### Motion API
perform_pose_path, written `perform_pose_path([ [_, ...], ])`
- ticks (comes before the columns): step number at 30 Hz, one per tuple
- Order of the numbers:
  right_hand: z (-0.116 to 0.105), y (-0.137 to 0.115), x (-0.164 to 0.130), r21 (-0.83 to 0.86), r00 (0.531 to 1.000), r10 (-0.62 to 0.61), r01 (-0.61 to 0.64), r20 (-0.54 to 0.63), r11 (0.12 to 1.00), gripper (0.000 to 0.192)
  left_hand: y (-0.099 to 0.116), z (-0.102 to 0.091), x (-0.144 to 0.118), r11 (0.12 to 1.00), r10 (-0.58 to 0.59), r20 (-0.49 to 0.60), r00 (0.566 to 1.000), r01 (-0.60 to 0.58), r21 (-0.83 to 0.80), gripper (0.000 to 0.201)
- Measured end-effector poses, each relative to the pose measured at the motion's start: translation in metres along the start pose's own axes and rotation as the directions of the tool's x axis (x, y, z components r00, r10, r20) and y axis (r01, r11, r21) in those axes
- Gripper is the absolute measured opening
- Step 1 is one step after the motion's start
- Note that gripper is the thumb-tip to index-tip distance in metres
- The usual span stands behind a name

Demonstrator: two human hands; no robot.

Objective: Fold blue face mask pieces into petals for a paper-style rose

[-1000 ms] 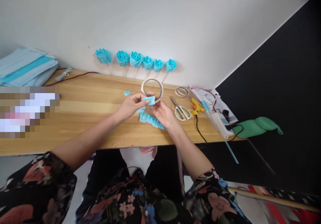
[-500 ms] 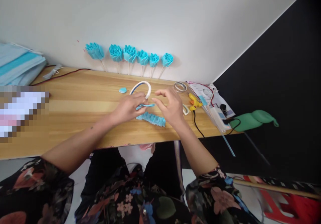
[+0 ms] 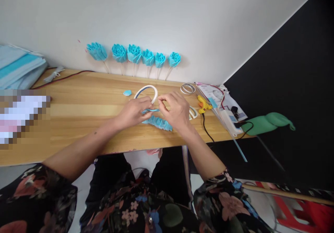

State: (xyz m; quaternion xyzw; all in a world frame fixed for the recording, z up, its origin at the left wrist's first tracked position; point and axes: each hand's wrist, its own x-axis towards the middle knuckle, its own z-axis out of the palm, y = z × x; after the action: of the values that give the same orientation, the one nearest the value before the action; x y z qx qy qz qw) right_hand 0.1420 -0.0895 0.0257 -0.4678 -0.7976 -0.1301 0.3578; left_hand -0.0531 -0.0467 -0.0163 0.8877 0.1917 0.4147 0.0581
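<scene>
My left hand is closed around a folded piece of blue crepe-like paper, whose edge juts out between the fingers. Facing it, my right hand has thumb and forefinger brought together close to the left fingertips; what they pinch, if anything, is too small to make out. Under both hands lies a gathered blue paper strip. Just behind the left hand stands a white ring-shaped roll, partly covered by the fingers. A small blue paper petal rests to its left.
Several blue paper roses on sticks lean on the wall. At right are tape rolls, a yellow glue gun with a black cord, a power strip and a green pouch. Blue sheets are stacked far left.
My right hand has moved slightly left toward my left hand, and its thumb and forefinger have closed from apart into a pinch. My left hand keeps its hold on the blue paper.
</scene>
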Motion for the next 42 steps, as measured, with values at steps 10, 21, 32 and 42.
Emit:
perform_pose_path([
  [10, -0.018, 0.022, 0.001, 0.093, 0.989, 0.147, -0.149, 0.027, 0.984, 0.014, -0.001, -0.004, 0.001, 0.995, 0.021, 0.002, 1.000, -0.022, 0.094, 0.011],
  [21, -0.044, 0.091, -0.030, -0.516, 0.694, 0.564, -0.315, 0.447, 0.797, 0.033, -0.001, -0.009, 0.003, 0.993, -0.048, 0.019, 0.999, 0.046, 0.106, 0.012],
  [32, -0.012, 0.116, -0.045, -0.172, 0.634, 0.644, -0.642, 0.429, 0.747, 0.046, 0.001, -0.010, 0.007, 0.976, -0.176, -0.080, 0.981, 0.163, -0.147, 0.014],
  [42, -0.018, 0.067, -0.043, 0.389, 0.801, 0.317, -0.541, 0.507, 0.745, 0.062, 0.001, -0.011, 0.007, 0.915, -0.314, -0.077, 0.946, 0.279, -0.292, 0.015],
])
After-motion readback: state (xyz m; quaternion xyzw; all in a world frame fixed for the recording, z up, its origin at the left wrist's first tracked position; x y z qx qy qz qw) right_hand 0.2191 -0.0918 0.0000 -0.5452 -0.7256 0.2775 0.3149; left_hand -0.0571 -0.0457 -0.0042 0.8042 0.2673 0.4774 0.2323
